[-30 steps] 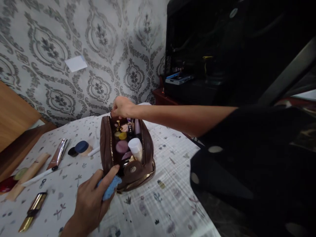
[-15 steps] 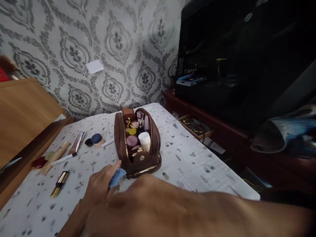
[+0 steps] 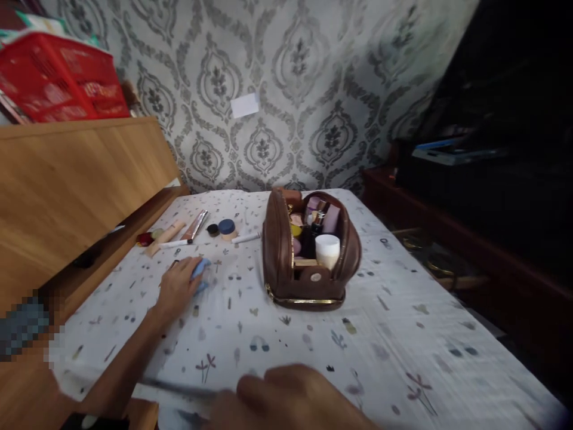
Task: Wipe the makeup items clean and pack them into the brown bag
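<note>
My left hand rests on the left part of the cloth-covered table, closed around a crumpled blue cloth. Part of the lipstick peeks out behind its fingers. Low in the view, my right hand is blurred, with its fingers curled; whatever it may hold is hidden. A brown makeup bag stands unzipped right of my left hand. Inside it show a white-capped jar, a lilac box and several other cosmetics.
Beyond my left hand lie a pink tube, a blue-lidded jar, a small dark cap and a white pen-like stick. A wooden panel borders the left, topped by a red basket. A dark television stands right.
The view has swung left and the bag now appears farther right. My left hand has moved away from the bag with the blue cloth, over to the lipstick. My right hand has drawn back toward me.
</note>
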A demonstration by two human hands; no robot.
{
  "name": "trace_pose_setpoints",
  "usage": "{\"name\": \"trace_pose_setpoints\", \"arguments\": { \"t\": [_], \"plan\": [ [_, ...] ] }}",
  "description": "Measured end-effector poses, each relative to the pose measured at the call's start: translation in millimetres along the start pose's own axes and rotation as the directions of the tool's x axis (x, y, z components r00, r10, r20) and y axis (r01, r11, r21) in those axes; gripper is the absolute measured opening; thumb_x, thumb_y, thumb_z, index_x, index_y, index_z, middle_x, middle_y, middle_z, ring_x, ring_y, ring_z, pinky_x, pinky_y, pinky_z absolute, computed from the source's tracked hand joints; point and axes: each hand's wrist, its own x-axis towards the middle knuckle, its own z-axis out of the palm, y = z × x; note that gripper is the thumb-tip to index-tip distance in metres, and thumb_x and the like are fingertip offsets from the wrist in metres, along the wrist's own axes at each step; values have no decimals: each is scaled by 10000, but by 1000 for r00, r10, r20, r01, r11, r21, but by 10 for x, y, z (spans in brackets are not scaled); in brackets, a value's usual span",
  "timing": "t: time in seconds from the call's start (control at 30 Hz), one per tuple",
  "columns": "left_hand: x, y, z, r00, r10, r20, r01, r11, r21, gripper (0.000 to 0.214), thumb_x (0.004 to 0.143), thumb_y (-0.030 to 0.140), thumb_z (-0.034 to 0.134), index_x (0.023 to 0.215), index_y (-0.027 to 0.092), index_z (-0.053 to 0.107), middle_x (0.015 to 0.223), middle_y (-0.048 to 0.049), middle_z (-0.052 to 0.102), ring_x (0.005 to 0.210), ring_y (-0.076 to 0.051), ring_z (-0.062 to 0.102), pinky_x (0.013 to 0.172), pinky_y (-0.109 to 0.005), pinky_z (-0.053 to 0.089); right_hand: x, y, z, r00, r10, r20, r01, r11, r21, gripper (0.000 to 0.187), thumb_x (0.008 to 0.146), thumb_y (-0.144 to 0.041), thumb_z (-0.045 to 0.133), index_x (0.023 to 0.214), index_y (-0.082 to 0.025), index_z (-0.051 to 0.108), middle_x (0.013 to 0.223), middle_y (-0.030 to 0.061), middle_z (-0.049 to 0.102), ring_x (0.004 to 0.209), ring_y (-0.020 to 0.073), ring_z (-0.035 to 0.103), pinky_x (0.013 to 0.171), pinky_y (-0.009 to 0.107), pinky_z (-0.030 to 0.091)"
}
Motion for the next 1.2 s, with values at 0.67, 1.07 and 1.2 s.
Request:
{"name": "trace_pose_setpoints", "arguments": {
  "t": [0.67,1.07,1.2],
  "plan": [
    [50,-444,35,891,-242,384,249,968,31,320,879,354,438,1103,227,628,986,-67,573,874,-238,601,803,-343,482,937,1170,651,855,496,-151,-206,592,779,197,740,-285,662,878,-146,642,747,-22,548,568,102,628,443,189,453],
    [337,55,120,903,-232,362,357,874,-330,289,779,482,475,686,213,525,637,21,534,674,-178,528,657,-265,419,886,1208,566,863,498,-88,-33,230,973,691,482,-493,907,1012,-171,601,823,-11,599,744,178,688,651,299,528],
    [475,574,237,924,-247,290,376,718,-586,389,774,561,491,615,210,448,548,53,419,555,-131,433,555,-234,364,900,1248,594,873,468,-135,34,217,976,720,491,-544,897,1022,-185,570,880,4,636,782,173,673,692,320,539]
  ]
}}
